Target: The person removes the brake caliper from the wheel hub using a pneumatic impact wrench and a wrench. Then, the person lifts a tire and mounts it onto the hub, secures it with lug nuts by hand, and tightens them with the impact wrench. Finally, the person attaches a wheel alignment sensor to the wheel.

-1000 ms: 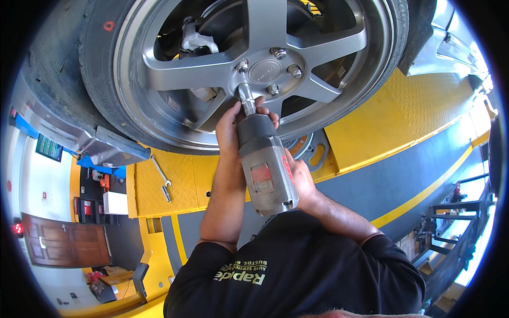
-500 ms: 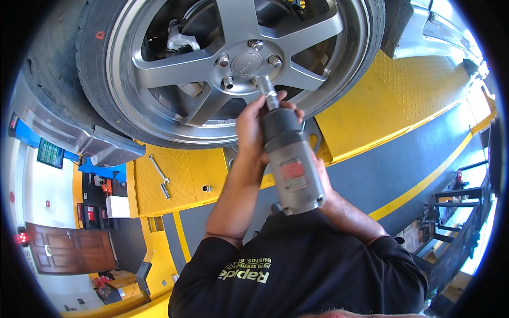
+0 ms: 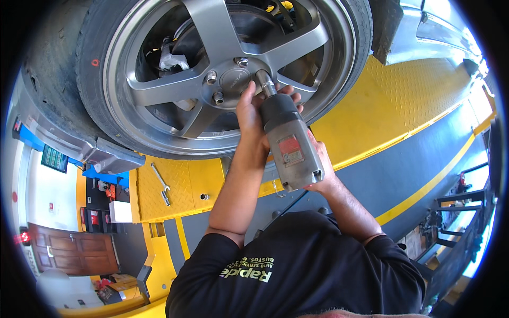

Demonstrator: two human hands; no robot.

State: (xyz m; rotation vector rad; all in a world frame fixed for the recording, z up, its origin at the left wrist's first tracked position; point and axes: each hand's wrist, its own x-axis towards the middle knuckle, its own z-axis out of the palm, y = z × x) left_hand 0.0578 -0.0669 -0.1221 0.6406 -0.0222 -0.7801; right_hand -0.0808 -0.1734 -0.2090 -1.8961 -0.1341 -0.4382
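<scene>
Both my hands hold a grey and black impact wrench (image 3: 290, 151), pointed up at a grey alloy wheel (image 3: 172, 91). Its silver socket (image 3: 265, 82) meets the hub at the nut position right of the centre cap (image 3: 235, 80); that nut is covered. My left hand (image 3: 251, 117) supports the wrench's front end, fingers curled round its nose and thumb up beside the socket. Behind the body, my right hand (image 3: 321, 165) is closed at the grip, which is mostly hidden. Other lug nuts (image 3: 211, 77) show left of and above the cap.
A yellow lift platform (image 3: 350, 124) runs below the tyre (image 3: 91, 85). On it lie a combination wrench (image 3: 160, 176), a small metal tool (image 3: 165, 199) and a loose socket (image 3: 204, 196). Dark metal racks (image 3: 461, 201) stand at right, a wooden door (image 3: 71, 249) at left.
The impact wrench has shifted from the lower nut to the one right of the centre cap. Both hands moved with it. The wheel sits slightly lower and further left in view.
</scene>
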